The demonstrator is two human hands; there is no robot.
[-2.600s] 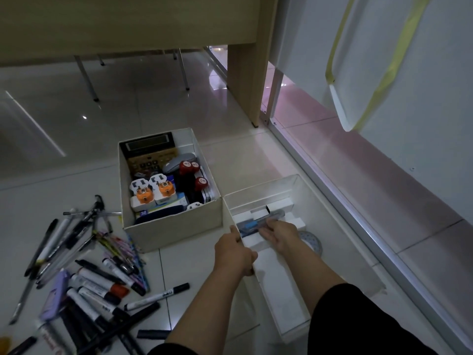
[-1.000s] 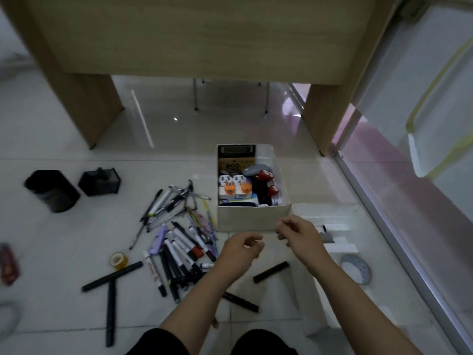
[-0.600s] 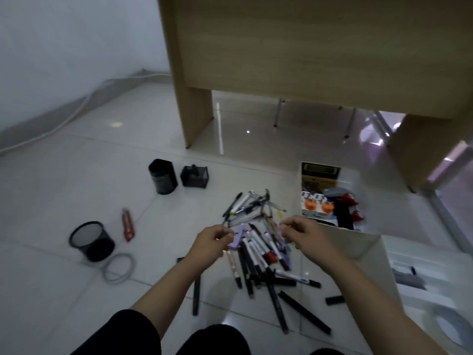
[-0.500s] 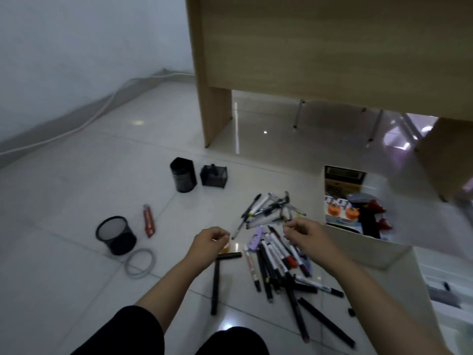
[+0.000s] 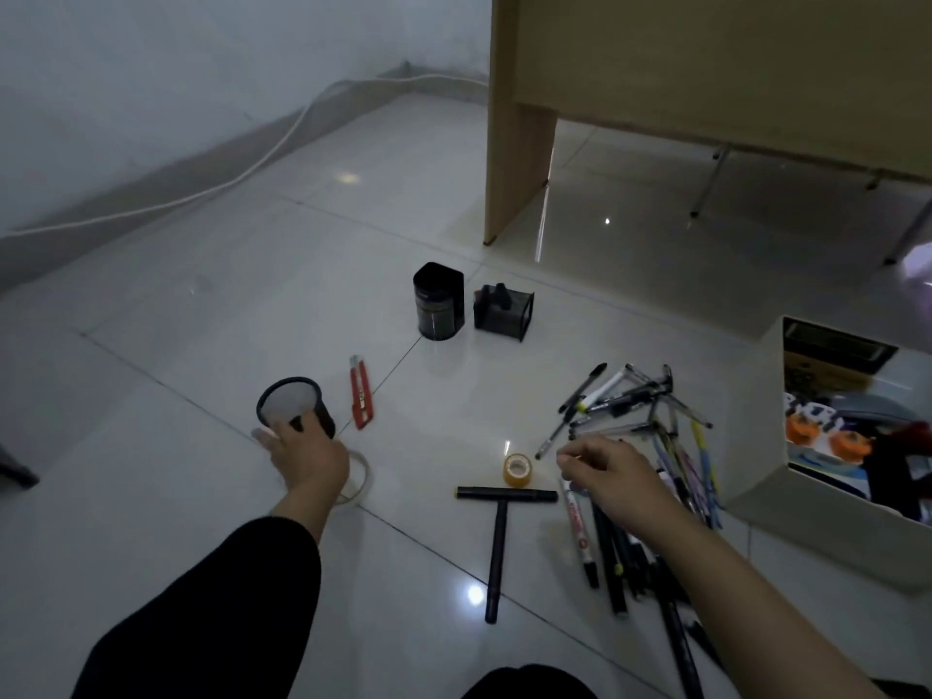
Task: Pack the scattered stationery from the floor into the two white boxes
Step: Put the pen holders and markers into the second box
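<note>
Stationery risk: the left hand [image 5: 307, 454], fingers spread wide and empty, reaches the round black mesh pen cup [image 5: 295, 408] just beyond; a nudge could topple it.

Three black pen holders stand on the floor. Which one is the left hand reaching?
The round black mesh holder, nearest the camera beside the red utility knife; the left hand is at its rim. The other two stand farther back, untouched.

I have one view only, a wide-angle head camera looking forward and down at the floor [image 5: 151, 496] from close above. It faces toward the desk [image 5: 706, 68], with the wall [image 5: 151, 68] at left and a box [image 5: 787, 522] cut by the right edge.
</note>
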